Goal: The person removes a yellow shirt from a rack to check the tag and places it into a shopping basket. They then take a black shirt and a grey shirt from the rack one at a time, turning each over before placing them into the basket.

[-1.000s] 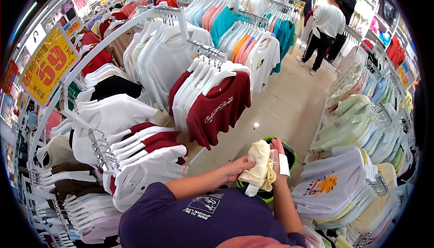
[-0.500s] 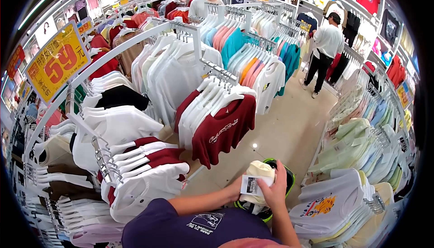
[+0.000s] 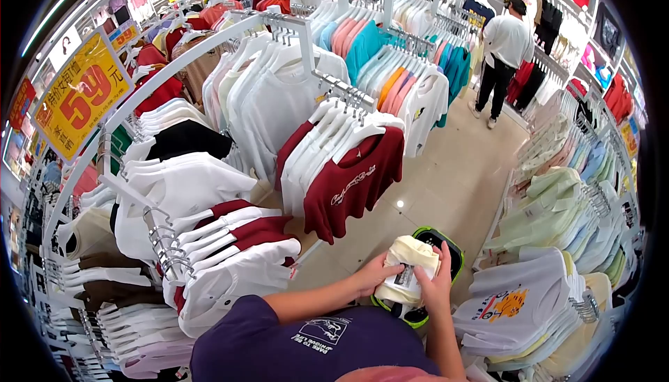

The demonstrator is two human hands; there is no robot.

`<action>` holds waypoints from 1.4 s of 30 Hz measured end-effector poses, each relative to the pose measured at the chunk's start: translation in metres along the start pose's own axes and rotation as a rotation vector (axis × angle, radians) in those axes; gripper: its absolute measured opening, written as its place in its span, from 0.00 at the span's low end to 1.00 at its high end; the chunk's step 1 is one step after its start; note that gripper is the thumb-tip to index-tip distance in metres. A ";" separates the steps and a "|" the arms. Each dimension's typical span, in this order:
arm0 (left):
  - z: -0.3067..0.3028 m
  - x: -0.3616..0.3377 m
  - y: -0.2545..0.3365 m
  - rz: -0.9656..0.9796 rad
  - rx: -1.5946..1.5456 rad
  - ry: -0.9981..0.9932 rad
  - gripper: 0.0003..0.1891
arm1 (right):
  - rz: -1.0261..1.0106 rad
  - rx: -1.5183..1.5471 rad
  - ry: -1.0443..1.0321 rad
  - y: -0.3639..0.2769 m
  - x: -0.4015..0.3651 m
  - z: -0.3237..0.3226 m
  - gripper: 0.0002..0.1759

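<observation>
Basket: a basket with a bright green rim and a dark inside sits at lower centre-right of the frame, directly under both hands.
Basket contents: cannot be told; the hands and what they carry cover most of the opening.
Held item: a cream garment, folded into a bundle, is held above the basket, just right of the frame's centre line.
Tag: a white tag with dark print lies on the near face of the cream garment, between the two hands.
Left hand: the left hand enters from lower left; its grip is closed on the left edge of the bundle.
Right hand: the right hand enters from below; its grip is wrapped round the right side of the bundle, with the thumb beside the tag.
Floor: the floor is pale, glossy tile and forms an aisle running to the upper right.
Left racks: a curved white rail carries white shirts; a maroon T-shirt faces the aisle at centre.
Right racks: pale green shirts hang at right; a white printed T-shirt hangs at lower right.
Sign: a yellow price sign hangs at upper left.
Other person: a person in a white top stands at upper right, well apart from the hands.
</observation>
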State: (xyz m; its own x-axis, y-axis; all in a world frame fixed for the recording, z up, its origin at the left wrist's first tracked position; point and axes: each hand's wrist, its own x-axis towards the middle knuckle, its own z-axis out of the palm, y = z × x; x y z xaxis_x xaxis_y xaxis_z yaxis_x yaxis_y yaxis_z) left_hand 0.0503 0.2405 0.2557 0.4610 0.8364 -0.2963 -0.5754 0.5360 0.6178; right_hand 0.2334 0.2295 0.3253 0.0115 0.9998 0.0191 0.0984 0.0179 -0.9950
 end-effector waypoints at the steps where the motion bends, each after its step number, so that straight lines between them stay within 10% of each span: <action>1: 0.002 -0.002 0.003 0.006 0.016 0.001 0.27 | 0.030 0.107 0.014 0.005 -0.001 0.001 0.53; 10: 0.005 0.008 0.004 -0.019 0.174 -0.081 0.28 | 0.350 0.580 -0.002 0.047 -0.020 -0.002 0.29; 23: -0.047 0.045 -0.016 -0.278 0.558 -0.070 0.42 | 0.403 0.731 0.407 0.106 -0.069 -0.073 0.29; 29: -0.123 0.075 -0.063 -0.134 1.270 0.084 0.47 | 0.449 0.606 0.589 0.164 -0.110 -0.156 0.30; 37: -0.223 0.093 -0.127 -0.833 2.092 -0.316 0.38 | 0.580 0.499 0.648 0.317 -0.180 -0.220 0.29; 42: -0.194 0.097 -0.155 -0.759 2.059 -0.387 0.37 | 0.924 0.550 0.725 0.453 -0.244 -0.225 0.24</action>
State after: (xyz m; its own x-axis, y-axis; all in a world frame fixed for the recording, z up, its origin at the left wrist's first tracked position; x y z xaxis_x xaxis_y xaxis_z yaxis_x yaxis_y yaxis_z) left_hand 0.0527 0.2604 -0.0103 0.4068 0.3986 -0.8220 0.8873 -0.3865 0.2517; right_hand 0.4994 -0.0097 -0.1084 0.4051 0.4130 -0.8156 -0.6525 -0.4943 -0.5744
